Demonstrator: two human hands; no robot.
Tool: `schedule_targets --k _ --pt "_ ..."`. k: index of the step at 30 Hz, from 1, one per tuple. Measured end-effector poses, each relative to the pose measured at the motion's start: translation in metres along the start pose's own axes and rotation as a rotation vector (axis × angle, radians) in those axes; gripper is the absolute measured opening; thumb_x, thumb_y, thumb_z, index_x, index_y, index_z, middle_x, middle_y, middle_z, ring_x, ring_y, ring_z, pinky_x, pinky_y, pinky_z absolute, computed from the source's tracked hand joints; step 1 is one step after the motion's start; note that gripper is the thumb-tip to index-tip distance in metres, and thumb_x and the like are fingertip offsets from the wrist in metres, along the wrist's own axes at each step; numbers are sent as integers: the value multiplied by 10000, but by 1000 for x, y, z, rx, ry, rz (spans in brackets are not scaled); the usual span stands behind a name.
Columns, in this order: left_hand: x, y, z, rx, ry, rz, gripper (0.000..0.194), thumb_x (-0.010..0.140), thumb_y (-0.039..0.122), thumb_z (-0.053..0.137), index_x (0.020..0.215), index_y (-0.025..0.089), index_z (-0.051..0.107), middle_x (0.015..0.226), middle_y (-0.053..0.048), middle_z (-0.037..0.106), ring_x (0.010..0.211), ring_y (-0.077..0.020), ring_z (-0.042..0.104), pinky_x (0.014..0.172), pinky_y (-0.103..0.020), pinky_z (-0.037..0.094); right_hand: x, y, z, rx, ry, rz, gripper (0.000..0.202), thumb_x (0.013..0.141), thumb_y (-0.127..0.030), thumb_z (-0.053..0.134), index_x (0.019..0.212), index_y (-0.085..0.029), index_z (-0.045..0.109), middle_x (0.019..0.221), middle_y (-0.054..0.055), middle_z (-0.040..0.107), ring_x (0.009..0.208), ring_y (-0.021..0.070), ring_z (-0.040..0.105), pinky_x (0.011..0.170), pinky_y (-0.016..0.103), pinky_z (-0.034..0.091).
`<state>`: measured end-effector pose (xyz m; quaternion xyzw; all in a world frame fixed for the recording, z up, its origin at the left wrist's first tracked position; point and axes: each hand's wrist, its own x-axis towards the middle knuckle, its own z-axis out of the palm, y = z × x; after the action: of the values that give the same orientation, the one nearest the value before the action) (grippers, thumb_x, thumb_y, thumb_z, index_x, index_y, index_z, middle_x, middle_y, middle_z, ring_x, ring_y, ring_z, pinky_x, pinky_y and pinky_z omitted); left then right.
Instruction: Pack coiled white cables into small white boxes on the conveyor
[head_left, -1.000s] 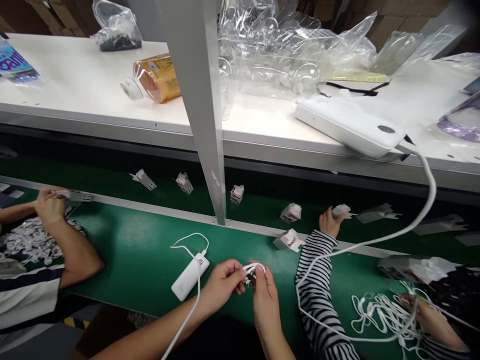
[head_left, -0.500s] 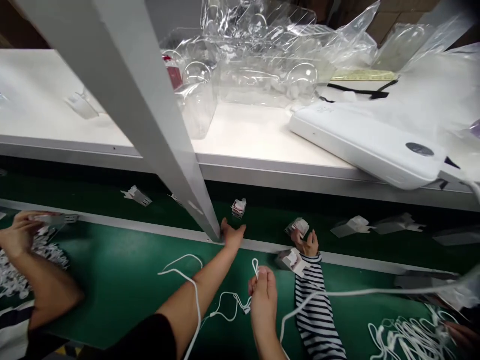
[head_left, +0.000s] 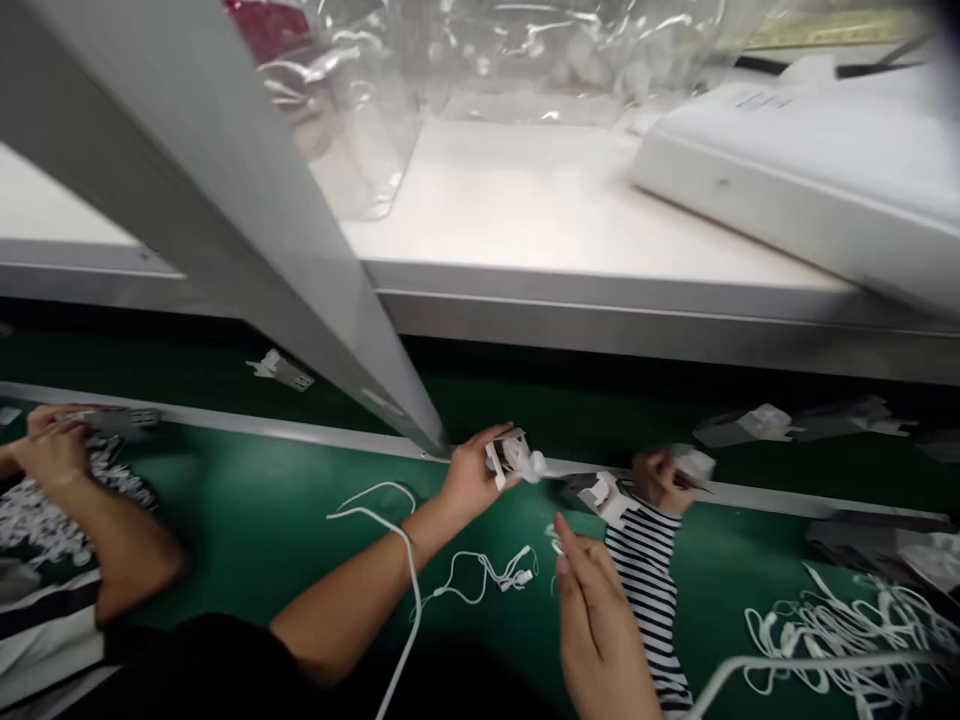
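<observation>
My left hand (head_left: 474, 474) is closed around a small open-ended box (head_left: 504, 460); crumpled white material sticks out of its open end. The box is just above the metal rail of the bench. My right hand (head_left: 600, 615) is closed in a pinch over the green surface, with a small white cable loop (head_left: 554, 540) at its fingertips, blurred. Between my arms a thin white cable (head_left: 480, 580) with several plugs lies on the green bench. Another open grey box (head_left: 600, 492) lies near the rail, beyond my right hand.
A co-worker's hand (head_left: 661, 482) in a striped sleeve holds a box at the right. Another person's hands (head_left: 56, 445) work over white parts at the left. A pile of white cables (head_left: 840, 640) lies right. A slanted post (head_left: 300, 270) and white shelf (head_left: 510, 210) stand ahead.
My left hand has taken the small box from the dark green strip behind the rail. My right hand has moved right. The co-worker's striped arm has moved right with a box.
</observation>
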<state>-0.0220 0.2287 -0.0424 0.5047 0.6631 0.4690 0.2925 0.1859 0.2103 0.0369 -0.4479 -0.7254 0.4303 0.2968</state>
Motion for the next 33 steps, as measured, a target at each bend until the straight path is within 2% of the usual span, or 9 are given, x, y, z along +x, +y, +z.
schedule_targets --k 4,7,10,13,17,22,27,30,33 --pt "-49 36 -17 72 -88 133 645 723 180 804 1327 234 582 1338 -79 654 1241 -261 623 1078 -411 524 -31 -34 -1 -74 -106 -30 356 924 -375 577 1269 -357 664 954 60 685 790 246 677 576 330 569" --pt "-74 50 -18 138 -107 207 583 757 96 710 1316 207 583 1356 -90 642 1289 -251 591 1110 -420 507 -31 -35 9 -165 -41 -22 349 910 -381 614 1249 -313 663 985 87 715 785 286 694 550 353 558" --pt "-91 53 -15 198 -107 223 583 738 87 719 1298 185 593 1352 -105 645 1293 -266 587 1118 -446 503 -30 -27 16 -242 30 -37 224 889 -391 635 1075 -311 730 851 80 732 674 294 692 474 356 526" --pt "-101 53 -15 210 -95 199 627 701 83 767 1292 199 595 1335 -97 658 1266 -271 609 1107 -456 515 -33 -23 12 -325 92 -174 154 870 -380 643 963 -343 761 809 48 751 656 303 709 478 380 555" --pt "-108 65 -21 148 -74 156 713 651 150 865 1303 242 589 1314 -75 674 1228 -265 639 1064 -416 555 -43 -35 -10 -420 178 -327 228 880 -340 642 1079 -356 751 950 13 771 766 317 741 604 426 620" --pt "-113 101 -37 117 -88 220 658 718 217 833 1325 227 579 1324 -90 668 1221 -257 648 1051 -377 561 -55 -69 -41 -525 218 -348 257 877 -301 677 1117 -365 744 979 -16 770 821 290 747 707 407 619" --pt "-118 129 -52 86 -109 280 639 768 273 813 1352 224 558 1325 -95 668 1193 -243 668 1017 -334 579 -76 -98 -46 -469 289 -350 286 860 -237 696 1115 -357 744 1003 -24 764 869 253 736 814 383 597" --pt "-121 137 -56 78 -89 316 644 791 331 802 1372 246 536 1314 -83 675 1167 -238 683 1001 -328 589 -87 -75 -58 -433 234 -361 278 834 -253 727 1097 -342 751 1040 -17 754 912 264 721 803 408 600" --pt "-122 135 -53 215 -80 318 624 810 313 771 1379 253 521 1312 -65 678 1185 -243 672 1023 -353 580 -73 -8 -100 -445 57 -421 182 860 -418 705 1018 -355 770 969 -14 755 873 274 708 655 416 593"
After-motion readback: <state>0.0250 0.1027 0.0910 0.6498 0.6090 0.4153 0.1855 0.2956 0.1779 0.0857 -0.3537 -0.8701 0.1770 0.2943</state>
